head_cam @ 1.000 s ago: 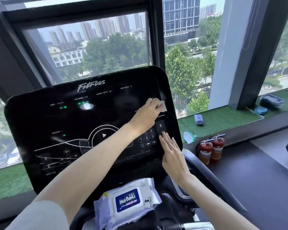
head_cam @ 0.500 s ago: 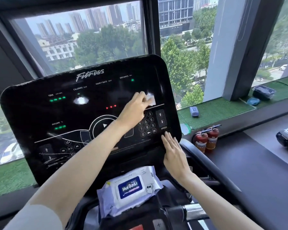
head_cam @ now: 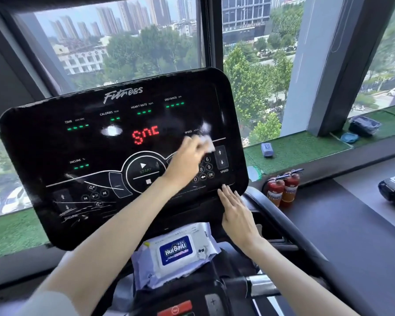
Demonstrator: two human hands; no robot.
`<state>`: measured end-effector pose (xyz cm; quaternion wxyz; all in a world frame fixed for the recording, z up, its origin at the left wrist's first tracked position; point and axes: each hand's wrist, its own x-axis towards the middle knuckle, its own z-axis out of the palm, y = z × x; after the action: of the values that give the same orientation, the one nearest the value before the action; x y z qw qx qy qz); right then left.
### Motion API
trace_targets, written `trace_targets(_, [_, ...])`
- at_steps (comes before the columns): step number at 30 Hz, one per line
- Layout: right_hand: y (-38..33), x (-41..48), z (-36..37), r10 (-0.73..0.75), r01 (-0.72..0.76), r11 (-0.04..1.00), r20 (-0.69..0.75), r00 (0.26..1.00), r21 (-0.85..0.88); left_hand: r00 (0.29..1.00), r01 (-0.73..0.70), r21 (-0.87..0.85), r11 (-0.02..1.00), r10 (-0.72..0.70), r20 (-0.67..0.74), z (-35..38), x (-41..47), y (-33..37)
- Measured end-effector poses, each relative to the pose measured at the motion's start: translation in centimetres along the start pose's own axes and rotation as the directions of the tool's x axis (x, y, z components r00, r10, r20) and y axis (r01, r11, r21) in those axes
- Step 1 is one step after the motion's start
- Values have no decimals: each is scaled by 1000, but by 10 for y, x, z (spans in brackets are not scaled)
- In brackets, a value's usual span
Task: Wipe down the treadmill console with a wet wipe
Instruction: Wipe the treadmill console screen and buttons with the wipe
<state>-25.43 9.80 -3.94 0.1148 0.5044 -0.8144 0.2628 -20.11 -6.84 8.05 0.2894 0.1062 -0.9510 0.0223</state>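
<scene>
Black "Fitness" console (head_cam: 43, 144), red "Snc"; "HuiBaiLi" wipe pack (head_cam: 176, 249) below

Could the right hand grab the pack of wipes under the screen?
Probably yes. The right hand rests flat on the console at its bottom edge, holding nothing, and the pack of wipes lies just below and beside it with nothing in between.

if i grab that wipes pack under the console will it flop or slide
Probably floppy: the wipes pack is a soft, wrinkled film pouch. Its glossy film looks slippery, and it rests tilted below the console, so it may slide.
</scene>
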Motion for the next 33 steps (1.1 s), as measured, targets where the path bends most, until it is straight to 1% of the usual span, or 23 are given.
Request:
trace_targets(1, [1, 0, -1, -9, 9, 1000, 7, 1000, -13, 972, -211, 67, 975, 202, 123, 3, -8, 2])
trace_targets(2, [2, 0, -3, -23, 23, 999, 19, 1000, -27, 922, -355, 102, 929, 329, 206, 1, -9, -1])
trace_targets(3, [3, -1, -4, -38, 39, 998, 32, 999, -42, 914, -373, 119, 920, 342, 220, -3, -4, -8])
trace_targets(4, [4, -2, -4, -52, 54, 997, 46, 998, -56, 952, -278, 105, 955, 259, 161, -8, 4, -13])
trace_targets(5, [5, -3, -4, -60, 64, 996, 60, 996, -66, 994, -103, 67, 992, 101, 36, -11, 13, -18])
trace_targets(6, [5, -4, -4, -63, 68, 995, 73, 995, -72, 991, 95, -10, 995, -95, -96, -15, 19, -18])
trace_targets(7, [5, -4, -4, -62, 68, 995, 82, 995, -77, 951, 240, -95, 966, -254, -175, -13, 21, -14])
trace_targets(8, [4, -4, -4, -61, 68, 994, 85, 994, -82, 928, 287, -122, 950, -307, -212, -9, 20, -5])
trace_targets(9, [4, -4, -4, -61, 69, 994, 88, 994, -89, 950, 240, -125, 963, -260, -173, -3, 16, 6])
trace_targets(10, [4, -4, -5, -62, 71, 992, 94, 994, -101, 995, 87, -60, 994, -90, -52, 4, 9, 17])
trace_targets(11, [4, -4, -6, -63, 75, 990, 100, 993, -119, 985, -157, 37, 987, 153, 80, 10, 0, 27])
trace_targets(12, [5, -4, -7, -65, 80, 987, 105, 992, -141, 916, -367, 111, 924, 337, 219, 10, -6, 30])
trace_targets(13, [5, -5, -8, -69, 85, 984, 106, 992, -157, 882, -439, 165, 883, 387, 269, 9, -6, 26])
trace_targets(14, [4, -6, -7, -71, 87, 982, 100, 993, -166, 915, -377, 162, 912, 340, 216, 9, 0, 23])
trace_targets(16, [0, -8, -5, -52, 64, 984, 75, 996, -168, 996, -85, 70, 994, 85, 9, 8, 14, 21])
trace_targets(17, [-2, -9, -4, -38, 48, 986, 65, 997, -159, 997, 47, 29, 998, -45, -62, 10, 18, 23])
trace_targets(18, [-4, -11, -4, -30, 39, 989, 62, 998, -146, 990, 97, 30, 995, -94, -101, 14, 21, 27])
trace_targets(20, [-6, -15, -3, -37, 46, 989, 69, 997, -138, 995, 36, 126, 991, -24, -94, 25, 21, 37])
trace_targets(23, [-6, -17, -6, -46, 53, 989, 54, 997, -138, 981, -195, 213, 957, 192, 35, 41, 9, 48])
trace_targets(25, [-6, -16, -8, -46, 48, 993, 27, 999, -107, 929, -368, 253, 895, 344, 138, 48, -4, 51])
trace_targets(27, [-5, -14, -11, -59, 60, 995, 14, 998, -85, 839, -543, 313, 779, 489, 239, 47, -11, 43])
trace_targets(29, [-3, -13, -13, -76, 77, 994, 14, 997, -77, 817, -576, 329, 748, 511, 268, 38, -3, 34])
trace_targets(33, [-3, -12, -13, -63, 63, 997, 2, 998, -52, 924, -383, 332, 862, 358, 135, 25, 18, 33])
